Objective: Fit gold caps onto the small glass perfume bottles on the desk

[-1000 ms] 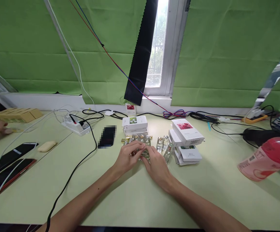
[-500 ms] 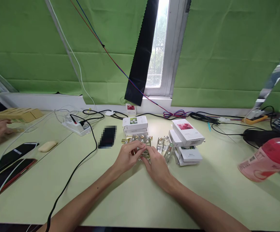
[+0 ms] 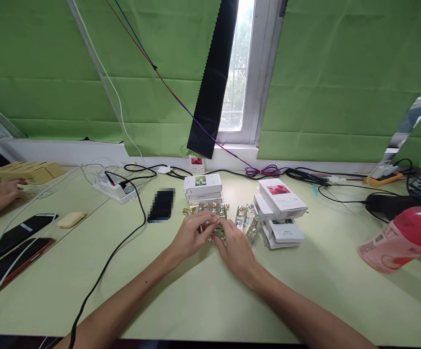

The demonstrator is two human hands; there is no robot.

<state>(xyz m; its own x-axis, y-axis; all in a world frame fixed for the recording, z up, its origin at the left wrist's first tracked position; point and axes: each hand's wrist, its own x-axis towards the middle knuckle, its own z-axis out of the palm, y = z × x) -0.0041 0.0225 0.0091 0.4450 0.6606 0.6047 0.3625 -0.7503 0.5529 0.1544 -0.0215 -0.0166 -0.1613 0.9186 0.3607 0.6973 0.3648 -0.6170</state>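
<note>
We have both hands at the middle of the table point(image 3: 203, 300), meeting over one small glass bottle point(image 3: 219, 231). Our left hand point(image 3: 193, 236) curls its fingers over the bottle from the left and pinches its top, while our right hand point(image 3: 236, 250) closes round its body from the right; the bottle is mostly hidden between them, so we cannot tell whether a cap is on it. Just behind our fingers a row of similar bottles point(image 3: 210, 209) stands upright, some with gold caps, and three more bottles point(image 3: 247, 219) stand just to the right. Farther back lies a stack of white boxes point(image 3: 203, 188), and to the right a second, looser pile of boxes point(image 3: 280, 208). We judge the work to be partway: several bottles stand out in the open, one is in hand, and the boxes all look shut. At the far left edge another person's hand point(image 3: 0, 193) rests by tan cartons point(image 3: 24, 172), well apart from ours.
</note>
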